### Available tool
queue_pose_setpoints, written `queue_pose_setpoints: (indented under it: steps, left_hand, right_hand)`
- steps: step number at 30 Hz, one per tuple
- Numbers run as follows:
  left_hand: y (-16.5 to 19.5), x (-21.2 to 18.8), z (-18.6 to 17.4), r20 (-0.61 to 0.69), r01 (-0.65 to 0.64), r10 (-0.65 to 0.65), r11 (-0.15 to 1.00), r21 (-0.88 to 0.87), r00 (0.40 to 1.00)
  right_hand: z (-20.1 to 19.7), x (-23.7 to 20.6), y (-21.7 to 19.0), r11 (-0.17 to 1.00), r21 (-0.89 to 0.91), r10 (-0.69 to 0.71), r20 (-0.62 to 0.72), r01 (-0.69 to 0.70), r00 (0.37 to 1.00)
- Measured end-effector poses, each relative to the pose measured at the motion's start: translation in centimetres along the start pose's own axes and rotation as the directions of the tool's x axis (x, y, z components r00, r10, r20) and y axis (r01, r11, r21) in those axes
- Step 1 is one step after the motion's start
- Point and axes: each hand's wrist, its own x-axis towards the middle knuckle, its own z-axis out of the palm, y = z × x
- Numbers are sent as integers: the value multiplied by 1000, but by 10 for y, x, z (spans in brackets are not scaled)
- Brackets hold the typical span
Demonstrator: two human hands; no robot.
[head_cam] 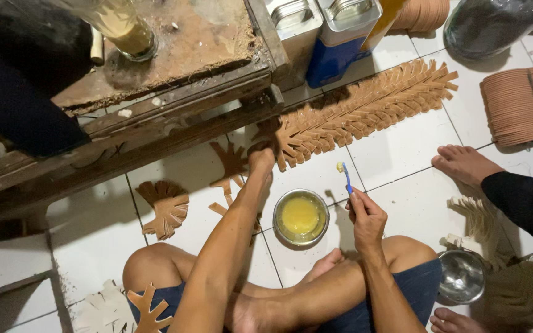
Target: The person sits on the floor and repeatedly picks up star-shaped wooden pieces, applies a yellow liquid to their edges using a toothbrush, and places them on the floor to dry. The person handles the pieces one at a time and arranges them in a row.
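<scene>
Fingers [358, 208] of the right hand [366, 219] pinch a blue brush [347, 179] above them.

Below me I see a white tiled floor [402, 148] carrying everything. A round metal bowl of yellow paste [301, 217] sits near its middle, with a long overlapped row of tan leaf-shaped cutouts [365, 111] running toward the far right, a fan of the same cutouts [166, 206] to the left, and a stack of tan discs [516, 105] by the right edge. A worn wooden bench [155, 111] stands at the far left, square tins [322, 31] beside it, and an empty steel bowl [462, 275] sits near right.
</scene>
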Motion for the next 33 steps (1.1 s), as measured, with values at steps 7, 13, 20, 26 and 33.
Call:
queue_pose_setpoints:
  steps: [7, 13, 20, 26, 33]
  left_hand:
    - [1, 0, 3, 1, -20, 20, 995, -103, 1000]
    - [-5, 4, 2, -30, -62, 59, 993, -98, 998]
    - [-10, -7, -19, -65, -175, 168, 978, -113, 984]
    - [-13, -26, -75, 140, -140, 198, 929, -343, 970]
    - [-35, -10, -152, 118, -173, 228, 918, -358, 966]
  right_hand:
    - [1, -2, 4, 1000, -18, -16, 34, 16, 999]
    - [2, 0, 7, 1000, 4, -12, 61, 12, 998]
    - [6, -2, 7, 998, -60, -25, 101, 31, 995]
    - [21, -12, 1, 939, -176, -230, 313, 295, 921]
    - [30, -15, 1, 928, -226, -198, 371, 296, 907]
